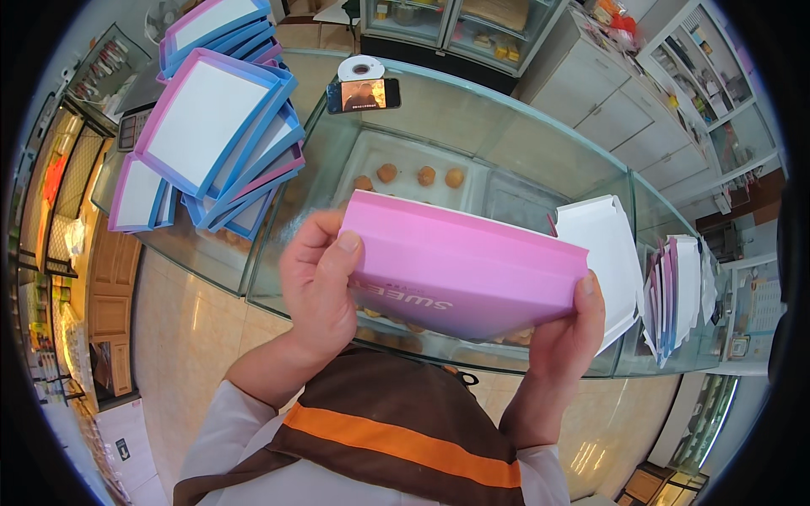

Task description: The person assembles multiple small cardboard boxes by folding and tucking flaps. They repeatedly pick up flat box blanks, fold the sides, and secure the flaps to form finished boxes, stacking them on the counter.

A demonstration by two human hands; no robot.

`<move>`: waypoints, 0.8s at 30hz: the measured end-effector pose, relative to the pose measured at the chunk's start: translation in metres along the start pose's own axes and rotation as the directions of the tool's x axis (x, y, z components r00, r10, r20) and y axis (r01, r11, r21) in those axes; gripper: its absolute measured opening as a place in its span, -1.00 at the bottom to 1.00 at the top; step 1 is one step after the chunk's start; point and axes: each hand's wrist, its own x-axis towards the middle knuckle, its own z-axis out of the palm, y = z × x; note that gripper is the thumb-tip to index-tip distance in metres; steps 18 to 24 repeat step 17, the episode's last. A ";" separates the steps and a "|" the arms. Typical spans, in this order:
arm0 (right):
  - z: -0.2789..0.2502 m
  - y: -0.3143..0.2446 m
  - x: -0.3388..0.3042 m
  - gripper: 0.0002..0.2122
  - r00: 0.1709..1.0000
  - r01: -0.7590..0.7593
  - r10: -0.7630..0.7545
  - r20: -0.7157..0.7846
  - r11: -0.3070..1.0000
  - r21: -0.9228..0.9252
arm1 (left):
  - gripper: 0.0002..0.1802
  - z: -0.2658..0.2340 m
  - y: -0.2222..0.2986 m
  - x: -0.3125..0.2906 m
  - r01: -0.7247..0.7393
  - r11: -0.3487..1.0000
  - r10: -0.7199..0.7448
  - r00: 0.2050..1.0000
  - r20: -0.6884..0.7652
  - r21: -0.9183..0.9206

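Note:
A pink cardboard box piece [468,261] with a folded-in long edge is held up before me, over a glass display counter. My left hand [319,282] is closed on its left end, thumb on the near face and fingers behind. At the right end, my right hand [569,329] grips the lower corner, its fingers partly hidden by the cardboard. Just beyond that end lies a white cardboard blank [601,240] with cut flaps, lying on the glass.
Folded pink-and-blue box trays [202,122] are piled at the left of the counter [574,164]. Flat cardboard blanks [672,295] stack at the right. A phone [364,95] leans on a white roll [360,67] at the far edge. Round pastries [426,175] sit under the glass.

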 end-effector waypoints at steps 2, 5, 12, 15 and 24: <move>0.001 0.005 -0.001 -0.75 1.000 -0.006 0.006 -0.018 1.000 -0.025 | -0.78 0.002 0.000 -0.002 0.005 1.000 -0.005 1.000 -0.026 -0.003; -0.001 0.013 -0.001 -0.74 0.999 -0.032 0.032 -0.007 0.999 -0.041 | -0.80 -0.001 -0.001 -0.001 0.021 1.000 -0.021 1.000 -0.014 0.019; -0.014 0.017 -0.001 -0.80 1.000 -0.020 0.020 0.018 1.000 -0.011 | -0.80 -0.005 -0.001 -0.002 0.027 0.999 -0.026 0.998 0.049 -0.020; -0.005 -0.001 0.003 -0.79 0.996 0.043 -0.047 0.080 0.998 0.054 | -0.79 -0.007 0.005 0.012 0.024 0.997 -0.014 0.990 0.141 -0.074; -0.007 -0.009 0.008 -0.75 0.962 0.108 -0.137 0.234 0.985 0.135 | -0.79 -0.014 0.010 0.035 0.003 0.980 0.056 0.956 0.288 -0.201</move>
